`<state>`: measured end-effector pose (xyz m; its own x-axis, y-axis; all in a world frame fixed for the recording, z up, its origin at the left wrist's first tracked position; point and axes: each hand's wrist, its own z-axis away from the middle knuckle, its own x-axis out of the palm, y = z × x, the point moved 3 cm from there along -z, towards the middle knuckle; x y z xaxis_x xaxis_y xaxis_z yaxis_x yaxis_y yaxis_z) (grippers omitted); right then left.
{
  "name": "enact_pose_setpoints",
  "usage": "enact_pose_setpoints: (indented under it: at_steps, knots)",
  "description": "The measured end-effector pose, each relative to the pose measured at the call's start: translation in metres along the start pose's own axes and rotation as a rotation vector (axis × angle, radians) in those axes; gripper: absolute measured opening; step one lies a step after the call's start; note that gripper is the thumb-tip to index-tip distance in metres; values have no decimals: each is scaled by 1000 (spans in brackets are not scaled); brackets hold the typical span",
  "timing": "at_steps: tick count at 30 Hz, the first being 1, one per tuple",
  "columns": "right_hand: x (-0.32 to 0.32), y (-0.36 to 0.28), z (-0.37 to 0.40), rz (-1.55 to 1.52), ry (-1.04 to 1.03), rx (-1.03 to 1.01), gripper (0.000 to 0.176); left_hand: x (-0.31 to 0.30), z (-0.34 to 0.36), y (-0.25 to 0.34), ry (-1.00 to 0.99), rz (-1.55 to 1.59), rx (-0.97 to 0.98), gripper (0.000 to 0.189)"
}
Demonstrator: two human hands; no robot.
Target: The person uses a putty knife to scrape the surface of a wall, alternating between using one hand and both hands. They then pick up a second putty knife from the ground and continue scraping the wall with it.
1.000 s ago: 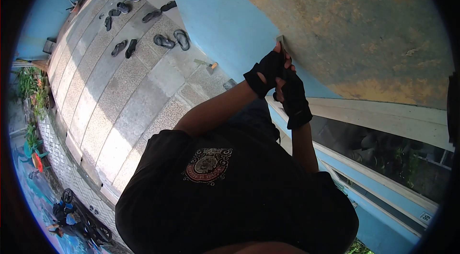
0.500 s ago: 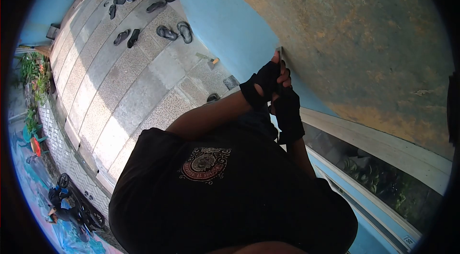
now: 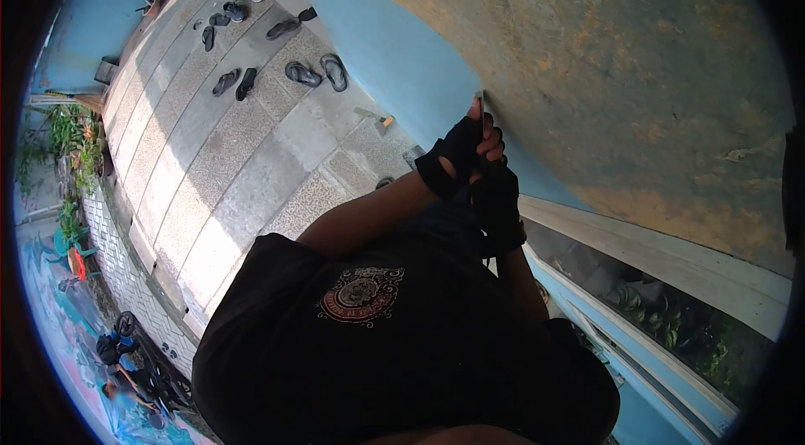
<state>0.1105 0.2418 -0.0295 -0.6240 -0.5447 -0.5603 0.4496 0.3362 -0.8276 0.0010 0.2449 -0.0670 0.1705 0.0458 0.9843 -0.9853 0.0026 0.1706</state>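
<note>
My left hand (image 3: 463, 147), in a black fingerless glove, is closed around a narrow flat metal blade that looks like a scraper (image 3: 480, 101). Its tip meets the wall where light blue paint (image 3: 394, 34) borders a rough brown-grey patch (image 3: 620, 84). Just below, my right hand (image 3: 496, 203), gloved the same way, is closed against the lower end of the tool. The handle is hidden inside the hands.
Several pairs of dark sandals (image 3: 303, 73) lie on the tiled floor (image 3: 277, 143). Near the wall's foot is another scraper with an orange handle (image 3: 386, 121). A white ledge (image 3: 654, 252) runs below the patch. A person (image 3: 126, 386) is by a motorbike (image 3: 159, 361) at lower left.
My head view has turned slightly, so floor and wall appear shifted. Both hands keep their grip, and the blade's tip stays at the paint's border.
</note>
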Motion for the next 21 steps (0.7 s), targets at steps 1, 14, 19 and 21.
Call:
enact_pose_setpoints:
  at_steps: [1,14,19,21]
  knots:
    - [-4,-7,4,17,37,-20,39,2,2,-4,-1,-26,-9,58]
    - [8,-5,-2,45,-2,94,21,-5,3,8,43,-74,11,59]
    - [-2,-7,2,-80,-9,145,24,3,0,2,28,-81,-3,57]
    - [2,-7,-5,-4,11,58,25,-2,-3,10,15,-68,-11,58]
